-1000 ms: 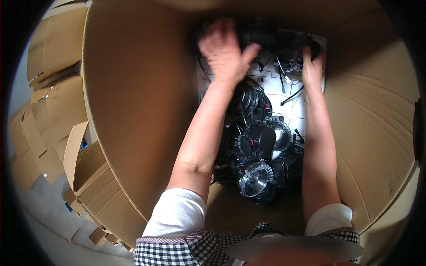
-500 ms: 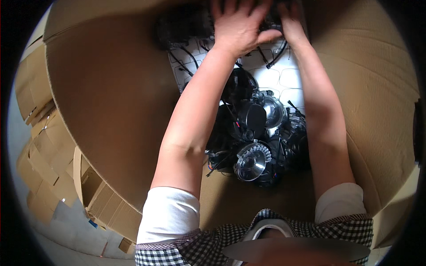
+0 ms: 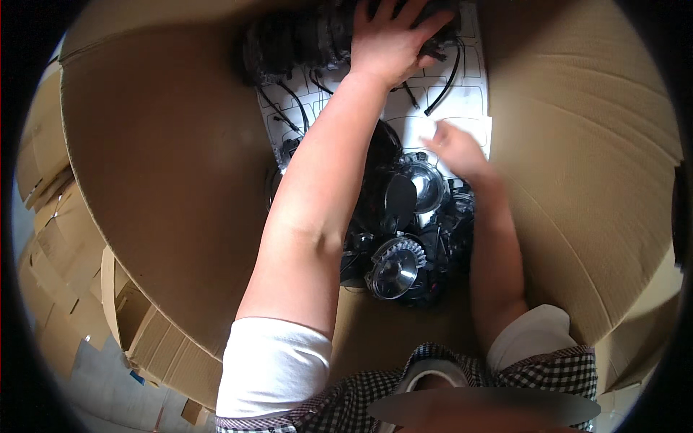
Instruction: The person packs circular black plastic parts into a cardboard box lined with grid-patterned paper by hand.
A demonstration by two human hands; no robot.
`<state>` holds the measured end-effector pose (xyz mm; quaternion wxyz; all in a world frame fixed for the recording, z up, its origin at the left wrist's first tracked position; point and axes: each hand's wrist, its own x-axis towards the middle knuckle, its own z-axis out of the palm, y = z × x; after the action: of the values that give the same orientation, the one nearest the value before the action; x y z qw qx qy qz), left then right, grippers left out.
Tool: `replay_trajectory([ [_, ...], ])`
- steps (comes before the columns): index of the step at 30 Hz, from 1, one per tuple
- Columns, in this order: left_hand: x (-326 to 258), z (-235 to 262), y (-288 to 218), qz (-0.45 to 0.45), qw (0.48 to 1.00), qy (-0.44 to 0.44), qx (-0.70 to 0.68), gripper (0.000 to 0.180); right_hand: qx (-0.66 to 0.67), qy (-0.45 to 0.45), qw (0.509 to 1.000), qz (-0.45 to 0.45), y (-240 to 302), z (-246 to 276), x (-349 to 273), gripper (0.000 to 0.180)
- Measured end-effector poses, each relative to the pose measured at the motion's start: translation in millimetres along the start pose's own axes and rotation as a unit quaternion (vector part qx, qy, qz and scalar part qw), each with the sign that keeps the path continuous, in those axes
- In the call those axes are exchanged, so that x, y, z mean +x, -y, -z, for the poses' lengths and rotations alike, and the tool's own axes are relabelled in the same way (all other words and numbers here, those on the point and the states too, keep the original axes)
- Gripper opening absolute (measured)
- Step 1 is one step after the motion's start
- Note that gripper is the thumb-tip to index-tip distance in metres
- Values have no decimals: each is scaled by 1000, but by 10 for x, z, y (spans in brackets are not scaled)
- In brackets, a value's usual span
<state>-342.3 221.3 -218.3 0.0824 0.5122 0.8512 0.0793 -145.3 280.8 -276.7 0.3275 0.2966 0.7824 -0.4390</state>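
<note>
I lean over a large open cardboard box (image 3: 166, 180). My left hand (image 3: 393, 40) reaches to its far end and presses with spread fingers on a row of black parts (image 3: 303, 36) with black cables. My right hand (image 3: 458, 151) is blurred and hovers over a white moulded tray (image 3: 462, 94), just above a pile of black lamp units with shiny round reflectors (image 3: 393, 267). It seems to hold nothing; its fingers are too blurred to read.
Tall brown box walls (image 3: 577, 159) close in on both sides. Stacked flat cardboard pieces (image 3: 50, 216) lie outside the box on the left. Loose black wires (image 3: 444, 83) curl across the white tray.
My left hand stays on the black parts at the far end. My right hand has pulled back from there toward me, over the white tray and the lamp units.
</note>
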Motion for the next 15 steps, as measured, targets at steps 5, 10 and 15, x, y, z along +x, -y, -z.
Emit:
replay_trajectory([
  [5, 18, -163, 28, -22, 998, -59, -19, 76, -61, 94, 991, 75, 75, -210, -220, 53],
  [10, -8, -61, 57, -12, 1000, -22, -6, 78, -67, -139, 984, 92, 114, 157, -429, 57],
  [15, 3, -343, 145, -13, 994, -95, 57, 80, 564, -217, 782, 152, 83, 583, -286, 47],
])
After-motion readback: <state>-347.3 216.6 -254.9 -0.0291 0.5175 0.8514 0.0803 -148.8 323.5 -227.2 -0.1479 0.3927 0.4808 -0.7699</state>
